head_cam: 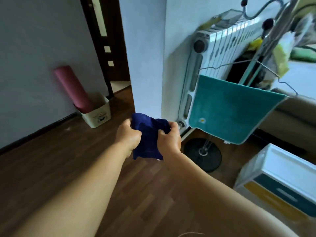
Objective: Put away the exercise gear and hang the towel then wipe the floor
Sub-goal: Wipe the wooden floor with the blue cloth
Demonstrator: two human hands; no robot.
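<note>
Both hands, L (128,136) & R (168,137), pinch the bunched cloth (148,136). Wipe w/ it wadded and you'll likely smear the floor (71,151); spread it first.

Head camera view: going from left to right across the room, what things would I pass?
Pink rolled mat → cream bin holding it → dark blue cloth held in both hands → teal towel hanging on a wire hanger → white drawer box.

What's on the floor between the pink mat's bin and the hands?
Nothing: the head view shows only bare floor between the bin and the left hand.
</note>
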